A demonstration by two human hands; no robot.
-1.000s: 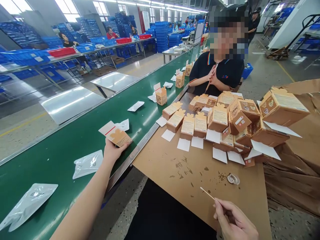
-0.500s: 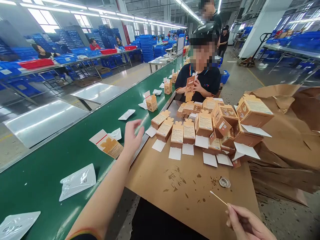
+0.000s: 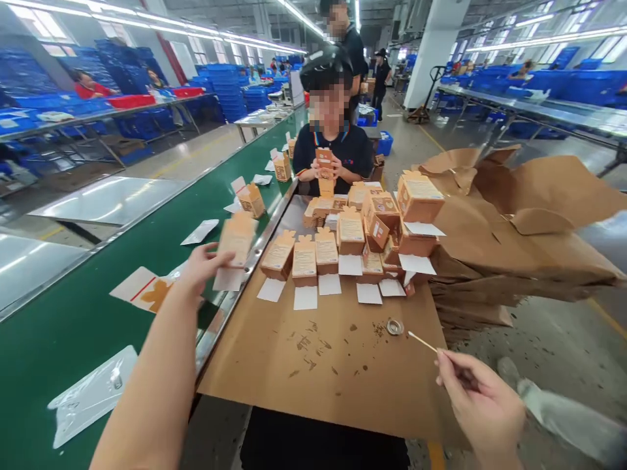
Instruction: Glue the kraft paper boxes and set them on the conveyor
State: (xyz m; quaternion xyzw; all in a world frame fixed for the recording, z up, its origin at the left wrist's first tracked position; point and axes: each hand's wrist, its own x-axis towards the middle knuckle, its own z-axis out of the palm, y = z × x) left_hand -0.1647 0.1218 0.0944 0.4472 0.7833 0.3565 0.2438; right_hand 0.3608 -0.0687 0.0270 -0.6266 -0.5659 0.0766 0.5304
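Observation:
My left hand (image 3: pixel 202 262) grips a small brown cardboard box (image 3: pixel 238 240) by its side, over the metal edge of the conveyor; the box is slightly blurred and its white flap hangs down. Between the thumb and fingers of my right hand (image 3: pixel 477 391) is a cotton swab (image 3: pixel 422 341), its white tip pointing up and left. Beside that tip, on the cardboard-covered table (image 3: pixel 255 352), lies a small round clear dish (image 3: pixel 394 326). Several brown boxes (image 3: pixel 304 258) with white flaps stand in rows and a pile at the table's far side.
To my left runs a green conveyor (image 3: pixel 161 352) carrying white pouches (image 3: pixel 95 395) and an open box (image 3: pixel 147 290). Across the table a co-worker (image 3: pixel 333 147) holds another box (image 3: pixel 325 171). Brown paper sheets (image 3: pixel 509 228) are heaped on the right.
My left hand, empty before, has taken the nearest box from the end of the row and moved it left. The view has turned right. My right hand still holds the swab.

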